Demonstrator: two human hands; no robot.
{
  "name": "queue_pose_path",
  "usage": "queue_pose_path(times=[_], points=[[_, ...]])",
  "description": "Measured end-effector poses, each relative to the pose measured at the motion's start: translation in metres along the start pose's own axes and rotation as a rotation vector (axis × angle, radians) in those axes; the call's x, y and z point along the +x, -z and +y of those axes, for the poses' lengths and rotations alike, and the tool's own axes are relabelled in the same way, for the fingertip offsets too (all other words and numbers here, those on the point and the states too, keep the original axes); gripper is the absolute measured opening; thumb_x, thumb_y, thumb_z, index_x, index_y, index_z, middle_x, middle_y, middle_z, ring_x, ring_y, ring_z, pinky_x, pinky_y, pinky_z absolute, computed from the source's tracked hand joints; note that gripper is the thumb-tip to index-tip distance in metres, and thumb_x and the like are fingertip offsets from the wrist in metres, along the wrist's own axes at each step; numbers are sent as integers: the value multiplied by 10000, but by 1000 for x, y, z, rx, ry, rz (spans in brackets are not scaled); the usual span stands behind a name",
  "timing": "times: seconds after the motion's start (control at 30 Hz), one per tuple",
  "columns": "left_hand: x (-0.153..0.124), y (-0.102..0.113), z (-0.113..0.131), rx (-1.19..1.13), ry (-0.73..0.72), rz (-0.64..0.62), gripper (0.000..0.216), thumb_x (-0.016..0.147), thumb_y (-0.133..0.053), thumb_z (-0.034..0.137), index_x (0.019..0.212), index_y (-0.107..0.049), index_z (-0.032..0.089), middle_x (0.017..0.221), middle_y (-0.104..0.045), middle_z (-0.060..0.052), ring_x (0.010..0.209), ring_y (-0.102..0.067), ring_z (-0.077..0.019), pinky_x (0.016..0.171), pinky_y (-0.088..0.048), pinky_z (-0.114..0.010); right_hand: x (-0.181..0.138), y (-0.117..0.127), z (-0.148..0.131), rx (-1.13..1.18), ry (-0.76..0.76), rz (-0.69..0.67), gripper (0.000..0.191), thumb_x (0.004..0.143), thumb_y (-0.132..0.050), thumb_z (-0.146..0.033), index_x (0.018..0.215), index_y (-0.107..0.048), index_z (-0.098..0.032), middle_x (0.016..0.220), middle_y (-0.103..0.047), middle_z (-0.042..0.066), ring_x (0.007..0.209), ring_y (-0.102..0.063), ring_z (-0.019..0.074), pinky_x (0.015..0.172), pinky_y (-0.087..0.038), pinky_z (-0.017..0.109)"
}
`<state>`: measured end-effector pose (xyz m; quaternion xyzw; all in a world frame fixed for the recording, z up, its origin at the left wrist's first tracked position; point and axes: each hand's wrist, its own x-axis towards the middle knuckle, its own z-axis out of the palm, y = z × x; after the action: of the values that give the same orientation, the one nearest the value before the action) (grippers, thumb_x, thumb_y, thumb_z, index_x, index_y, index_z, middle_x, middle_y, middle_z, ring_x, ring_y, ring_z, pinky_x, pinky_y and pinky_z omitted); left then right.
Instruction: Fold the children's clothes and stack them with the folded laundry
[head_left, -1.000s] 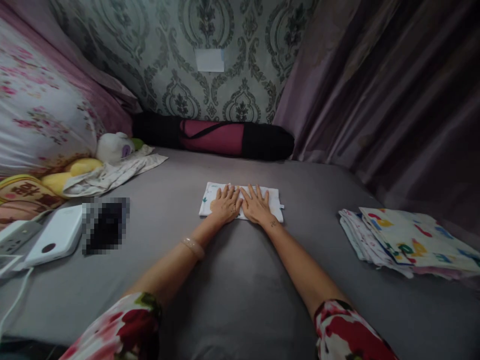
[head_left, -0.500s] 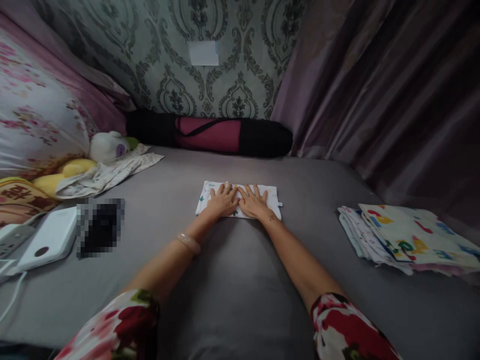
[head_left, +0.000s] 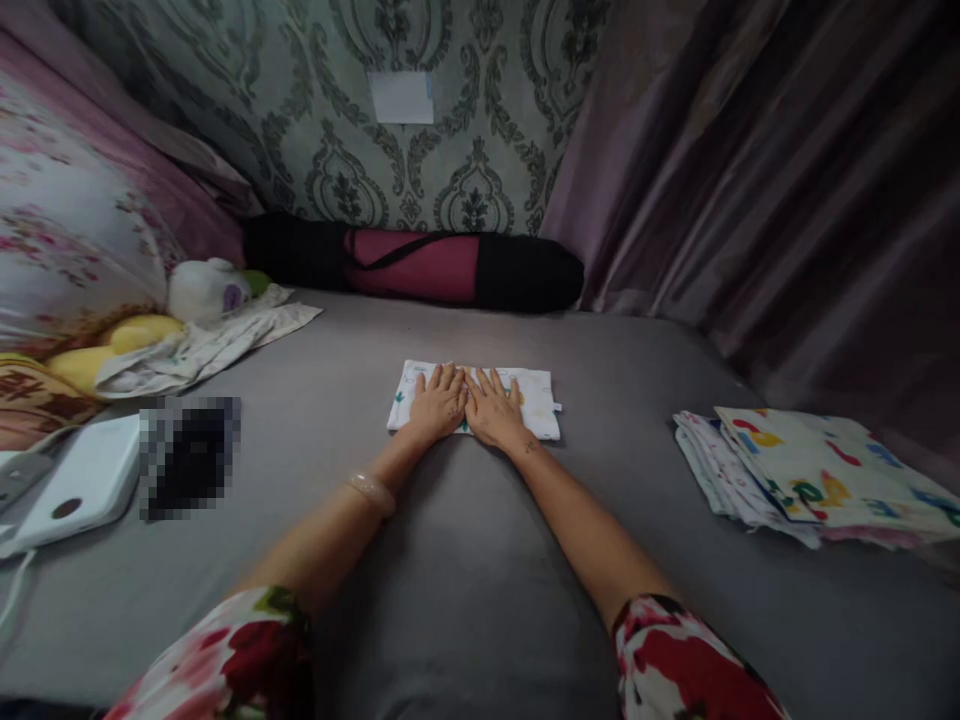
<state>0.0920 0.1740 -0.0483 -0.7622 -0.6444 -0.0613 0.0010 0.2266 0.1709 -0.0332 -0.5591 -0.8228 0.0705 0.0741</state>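
A white cloth [head_left: 538, 405] with small coloured prints lies folded into a flat rectangle on the grey bed sheet [head_left: 480, 560]. A small tag sticks out at its right edge. My left hand [head_left: 437, 403] lies flat on the left half of the cloth, fingers stretched forward. Beside it, thumbs close together, my right hand [head_left: 493, 405] presses palm down near the middle, fingers a little spread. Neither hand grips the fabric. The part of the cloth under both palms is hidden.
A stack of folded printed cloths [head_left: 832, 470] lies to the right. On the left are a white power bank [head_left: 82, 480], a blurred dark object [head_left: 191, 455], plush toys [head_left: 199, 290] and a crumpled cloth [head_left: 210, 345]. A black and maroon long bag [head_left: 412, 263] rests along the wall.
My right hand has slid slightly left, towards my left hand, and its fingers are less spread. The left hand's fingers have drawn closer together. The cloth stays flat.
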Motion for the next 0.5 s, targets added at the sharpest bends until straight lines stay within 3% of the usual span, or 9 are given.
queue_pose_path(times=[0.2,0.5], points=[[-2,4,-10,57,34,113,604,995,-171,463,1497,-329,165,1557,-318,-103,1458,-206,-295,1175,-104,-533,-1,5,14,-20,-28,81,539,992,-264,-372,1508,-300,-224,1593,-230,81,1468,-125,287,1140,-69,598],[0,2,-17,23,44,9,633,986,-189,484,1516,-274,148,1553,-322,-121,1432,-262,-328,1146,-187,-556,-2,2,18,-17,-56,36,533,991,-264,-381,1495,-332,-222,1581,-265,78,1462,-152,279,1137,-106,597]])
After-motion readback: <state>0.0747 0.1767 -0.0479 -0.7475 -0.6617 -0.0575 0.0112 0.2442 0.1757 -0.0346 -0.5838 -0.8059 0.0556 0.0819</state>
